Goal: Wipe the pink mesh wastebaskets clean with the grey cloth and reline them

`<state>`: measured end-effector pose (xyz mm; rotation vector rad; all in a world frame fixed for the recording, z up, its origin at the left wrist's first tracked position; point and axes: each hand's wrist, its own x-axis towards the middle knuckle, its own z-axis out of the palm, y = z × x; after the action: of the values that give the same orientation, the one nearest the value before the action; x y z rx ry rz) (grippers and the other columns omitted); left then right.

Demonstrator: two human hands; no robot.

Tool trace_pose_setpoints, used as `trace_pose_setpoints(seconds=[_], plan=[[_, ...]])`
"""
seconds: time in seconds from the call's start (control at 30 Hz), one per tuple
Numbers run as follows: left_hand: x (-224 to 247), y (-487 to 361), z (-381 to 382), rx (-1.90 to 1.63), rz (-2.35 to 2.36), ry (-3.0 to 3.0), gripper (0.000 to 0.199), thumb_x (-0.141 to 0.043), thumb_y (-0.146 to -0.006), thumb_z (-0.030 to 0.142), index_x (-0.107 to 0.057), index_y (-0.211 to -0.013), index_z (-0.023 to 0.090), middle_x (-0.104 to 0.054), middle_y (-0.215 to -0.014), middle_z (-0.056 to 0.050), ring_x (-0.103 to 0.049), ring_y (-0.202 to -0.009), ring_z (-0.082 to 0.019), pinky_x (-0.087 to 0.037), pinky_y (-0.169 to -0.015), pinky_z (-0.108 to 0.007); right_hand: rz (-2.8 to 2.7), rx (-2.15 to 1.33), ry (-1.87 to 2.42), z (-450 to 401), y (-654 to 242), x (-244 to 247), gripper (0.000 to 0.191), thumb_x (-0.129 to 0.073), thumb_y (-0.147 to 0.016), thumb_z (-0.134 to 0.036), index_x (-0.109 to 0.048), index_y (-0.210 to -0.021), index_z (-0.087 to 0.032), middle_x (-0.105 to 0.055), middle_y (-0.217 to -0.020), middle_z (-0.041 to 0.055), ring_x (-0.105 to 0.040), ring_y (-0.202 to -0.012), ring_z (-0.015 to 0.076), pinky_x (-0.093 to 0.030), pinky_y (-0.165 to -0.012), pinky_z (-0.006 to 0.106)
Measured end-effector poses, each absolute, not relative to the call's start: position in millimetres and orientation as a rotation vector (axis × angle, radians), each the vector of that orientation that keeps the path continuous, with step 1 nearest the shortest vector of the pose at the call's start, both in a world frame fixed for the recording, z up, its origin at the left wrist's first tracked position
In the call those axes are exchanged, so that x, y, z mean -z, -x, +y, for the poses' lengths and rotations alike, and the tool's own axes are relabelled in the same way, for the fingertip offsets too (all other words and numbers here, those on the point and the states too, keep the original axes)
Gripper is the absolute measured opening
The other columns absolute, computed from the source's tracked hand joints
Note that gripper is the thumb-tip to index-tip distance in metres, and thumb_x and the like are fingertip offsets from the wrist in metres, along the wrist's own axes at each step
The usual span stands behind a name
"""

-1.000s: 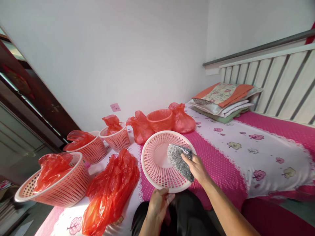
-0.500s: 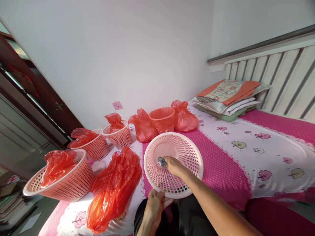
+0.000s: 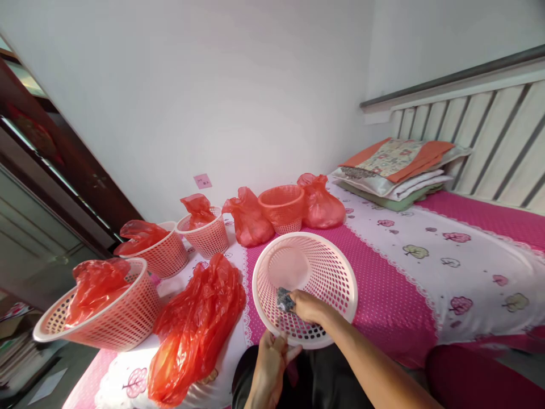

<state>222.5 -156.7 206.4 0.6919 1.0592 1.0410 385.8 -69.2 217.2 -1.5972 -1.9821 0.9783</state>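
Observation:
A pale pink plastic basket with a perforated wall is tilted towards me, its opening facing up at my lap. My left hand grips its near rim, thumb and fingers closed on the edge. Inside the basket, my right hand is closed on a crumpled grey cloth, which lies against the inner wall on the left. Just left of the basket, a heap of red plastic bags rests on the bedspread.
Pink baskets with red bags in them stand along the left. Tied red bags flank a red-lined basket near the wall. Folded bedding is stacked at the back right, on a pink and white bedspread.
My right hand has moved the cloth slightly down and right along the basket's inner wall. The basket has shifted a little right, still held by my left hand.

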Motion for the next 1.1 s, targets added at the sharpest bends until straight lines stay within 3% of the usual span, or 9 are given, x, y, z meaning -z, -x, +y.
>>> trace_pose_setpoints(seconds=[0.23, 0.5, 0.67, 0.77, 0.9, 1.1], plan=[[-206, -227, -155, -1.051, 1.049, -0.652, 0.016, -0.083, -0.078, 0.030, -0.073, -0.087, 0.022, -0.082, -0.099, -0.011, -0.076, -0.097, -0.028, -0.059, -0.097, -0.044, -2.035, -1.017, 1.606, -100, -397, -242, 0.013, -0.062, -0.083, -0.014, -0.073, -0.089, -0.018, -0.079, -0.097, 0.0112, -0.072, -0.096, 0.0278, -0.046, -0.079, 0.032], [-217, -235, -156, -1.067, 1.011, -0.621, 0.025, -0.088, -0.075, 0.034, -0.075, -0.090, 0.018, -0.082, -0.097, -0.012, -0.076, -0.103, -0.029, -0.060, -0.097, -0.043, -1.832, -1.170, 1.615, -112, -398, -245, 0.015, -0.063, -0.088, -0.031, -0.069, -0.086, -0.018, -0.075, -0.086, 0.0077, -0.068, -0.083, 0.0229, -0.044, -0.069, 0.029], [-217, -239, -160, -1.098, 1.011, -0.613, 0.041, -0.093, -0.068, 0.041, -0.075, -0.095, 0.016, -0.082, -0.099, -0.012, -0.077, -0.104, -0.029, -0.061, -0.095, -0.040, -1.451, -1.574, 1.153, -113, -394, -232, 0.033, -0.067, -0.087, -0.045, -0.075, -0.101, -0.016, -0.078, -0.087, 0.0057, -0.071, -0.079, 0.0227, -0.050, -0.071, 0.031], [-213, -239, -160, -1.080, 1.025, -0.607, 0.043, -0.094, -0.067, 0.044, -0.075, -0.094, 0.017, -0.082, -0.097, -0.011, -0.077, -0.105, -0.030, -0.061, -0.095, -0.041, -1.222, -1.725, 1.004, -119, -400, -237, 0.044, -0.074, -0.083, -0.054, -0.076, -0.107, -0.018, -0.081, -0.095, 0.0067, -0.075, -0.088, 0.0269, -0.055, -0.081, 0.037], [-210, -234, -159, -1.085, 1.010, -0.606, 0.041, -0.094, -0.068, 0.046, -0.074, -0.091, 0.019, -0.081, -0.097, -0.010, -0.076, -0.105, -0.029, -0.059, -0.100, -0.043, -0.933, -1.663, 1.015, -136, -432, -251, 0.052, -0.084, -0.077, -0.056, -0.076, -0.114, -0.021, -0.082, -0.110, 0.0071, -0.075, -0.108, 0.0318, -0.053, -0.102, 0.045], [-205, -233, -159, -1.111, 1.010, -0.607, 0.045, -0.100, -0.058, 0.040, -0.072, -0.086, 0.019, -0.079, -0.092, -0.006, -0.076, -0.092, -0.024, -0.059, -0.101, -0.044, -0.485, -1.615, 0.919, -163, -486, -256, 0.058, -0.088, -0.075, -0.049, -0.073, -0.125, -0.023, -0.081, -0.117, 0.0098, -0.071, -0.122, 0.0360, -0.053, -0.110, 0.052]])
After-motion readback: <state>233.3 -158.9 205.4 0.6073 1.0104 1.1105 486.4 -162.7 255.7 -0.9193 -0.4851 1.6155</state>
